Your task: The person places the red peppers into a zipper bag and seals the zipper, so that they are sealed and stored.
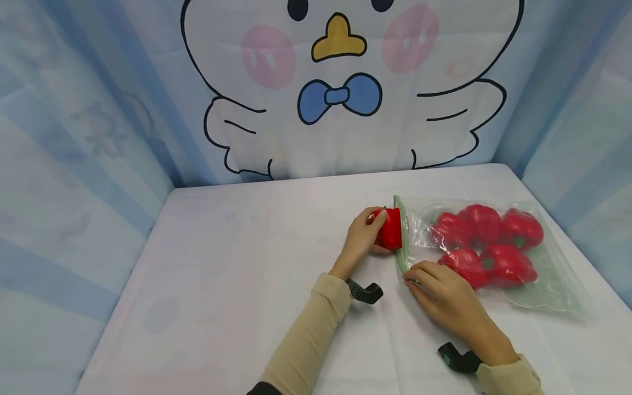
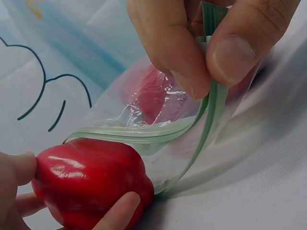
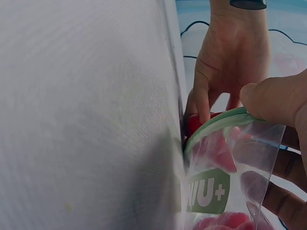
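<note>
My left hand [image 1: 362,236] grips a red bell pepper [image 2: 91,179] at the mouth of a clear zip bag [image 1: 555,285]. In the left wrist view the bag's green zip edge [image 2: 129,136] gapes open right beside the pepper. My right hand [image 1: 446,296] pinches the near corner of that edge between thumb and fingers. Several red bell peppers [image 1: 508,263] lie inside the bag, seen through the plastic. A green printed label [image 3: 208,191] shows on the bag in the right wrist view.
A white cloth covers the table [image 1: 207,285]. Behind it hangs a curtain [image 1: 340,142] with a cartoon figure, and blue patterned curtains [image 1: 74,219] close off both sides. Each wrist wears a dark camera mount [image 1: 365,292].
</note>
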Motion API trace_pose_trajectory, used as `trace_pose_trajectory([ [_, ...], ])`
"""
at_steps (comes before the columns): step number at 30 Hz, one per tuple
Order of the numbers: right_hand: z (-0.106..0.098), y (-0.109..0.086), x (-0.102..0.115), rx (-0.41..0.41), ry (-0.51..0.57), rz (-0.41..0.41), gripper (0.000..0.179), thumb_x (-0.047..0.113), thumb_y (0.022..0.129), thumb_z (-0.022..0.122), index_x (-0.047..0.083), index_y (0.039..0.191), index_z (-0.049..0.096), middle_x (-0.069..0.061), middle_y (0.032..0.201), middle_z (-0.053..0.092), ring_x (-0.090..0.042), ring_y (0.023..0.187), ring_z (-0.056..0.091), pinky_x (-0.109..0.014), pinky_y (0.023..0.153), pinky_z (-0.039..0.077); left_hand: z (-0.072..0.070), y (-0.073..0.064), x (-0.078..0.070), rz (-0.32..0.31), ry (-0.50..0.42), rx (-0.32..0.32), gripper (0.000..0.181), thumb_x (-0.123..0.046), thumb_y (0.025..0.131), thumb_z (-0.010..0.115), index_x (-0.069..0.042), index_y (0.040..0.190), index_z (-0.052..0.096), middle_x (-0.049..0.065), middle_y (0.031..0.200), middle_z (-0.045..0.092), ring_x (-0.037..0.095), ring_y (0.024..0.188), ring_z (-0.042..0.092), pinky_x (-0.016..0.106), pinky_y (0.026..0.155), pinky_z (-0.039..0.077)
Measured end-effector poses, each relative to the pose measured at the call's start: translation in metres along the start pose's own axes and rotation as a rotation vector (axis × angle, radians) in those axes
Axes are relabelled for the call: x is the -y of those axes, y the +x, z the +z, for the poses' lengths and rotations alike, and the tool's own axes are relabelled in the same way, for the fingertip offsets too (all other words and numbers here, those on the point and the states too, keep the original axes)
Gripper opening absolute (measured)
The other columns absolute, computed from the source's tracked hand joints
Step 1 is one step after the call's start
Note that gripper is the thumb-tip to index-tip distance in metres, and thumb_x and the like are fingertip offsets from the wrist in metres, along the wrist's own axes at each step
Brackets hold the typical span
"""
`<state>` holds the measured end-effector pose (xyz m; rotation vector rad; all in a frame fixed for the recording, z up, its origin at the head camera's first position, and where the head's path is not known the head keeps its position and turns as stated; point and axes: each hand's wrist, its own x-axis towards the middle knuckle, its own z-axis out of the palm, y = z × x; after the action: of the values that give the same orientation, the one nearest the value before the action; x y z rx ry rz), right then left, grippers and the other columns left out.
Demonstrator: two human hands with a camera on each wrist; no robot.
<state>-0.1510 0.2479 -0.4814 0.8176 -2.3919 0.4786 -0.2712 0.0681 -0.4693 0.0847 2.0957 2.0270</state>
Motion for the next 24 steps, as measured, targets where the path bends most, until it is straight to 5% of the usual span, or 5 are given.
trace_pose_trajectory([
  [4, 0.003, -0.001, -0.002, -0.014, 0.012, -0.006, 0.035, 0.044, 0.104, 0.061, 0.014, 0.098, 0.078, 0.004, 0.099, 0.073, -0.013, 0.083, 0.068, -0.030, 0.075, 0.059, 0.001, -0.002, 0.002, 0.013, 0.015, 0.003, 0.039, -0.040, 0.107, 0.057, -0.016, 0.137, 0.061, 0.018, 0.136, 0.063, 0.034, 0.106, 0.071, 0.049, 0.063, 0.064],
  [8, 0.005, -0.002, -0.002, -0.021, 0.011, -0.002, 0.061, 0.057, 0.108, 0.036, 0.015, 0.096, 0.078, 0.004, 0.097, 0.073, -0.013, 0.082, 0.068, -0.031, 0.074, 0.059, 0.003, -0.003, 0.004, 0.036, 0.076, -0.014, 0.040, -0.041, 0.107, 0.057, -0.014, 0.135, 0.063, 0.017, 0.132, 0.068, 0.029, 0.098, 0.073, 0.045, 0.062, 0.065],
  [12, 0.003, -0.004, 0.000, -0.004, 0.004, 0.008, 0.021, 0.035, 0.095, 0.077, 0.015, 0.098, 0.079, 0.003, 0.099, 0.074, -0.014, 0.085, 0.070, -0.031, 0.077, 0.060, 0.005, -0.004, 0.006, 0.035, 0.160, 0.004, 0.042, -0.041, 0.106, 0.057, -0.010, 0.134, 0.066, 0.015, 0.127, 0.071, 0.019, 0.076, 0.070, 0.034, 0.063, 0.064],
  [16, 0.001, -0.004, 0.002, 0.010, -0.022, 0.017, 0.038, 0.012, 0.066, 0.097, 0.015, 0.099, 0.079, 0.004, 0.100, 0.075, -0.013, 0.088, 0.071, -0.031, 0.078, 0.062, 0.008, -0.006, 0.007, 0.033, 0.195, 0.072, 0.044, -0.037, 0.108, 0.055, -0.006, 0.137, 0.064, 0.015, 0.130, 0.069, 0.015, 0.065, 0.066, 0.028, 0.065, 0.062],
  [24, -0.001, 0.000, 0.001, 0.006, -0.012, 0.011, 0.028, 0.020, 0.077, 0.093, 0.015, 0.101, 0.079, 0.004, 0.100, 0.074, -0.014, 0.089, 0.070, -0.035, 0.078, 0.061, 0.010, -0.009, 0.002, 0.041, 0.111, 0.173, 0.046, -0.036, 0.108, 0.056, -0.005, 0.141, 0.062, 0.016, 0.136, 0.065, 0.015, 0.086, 0.069, 0.037, 0.077, 0.065],
])
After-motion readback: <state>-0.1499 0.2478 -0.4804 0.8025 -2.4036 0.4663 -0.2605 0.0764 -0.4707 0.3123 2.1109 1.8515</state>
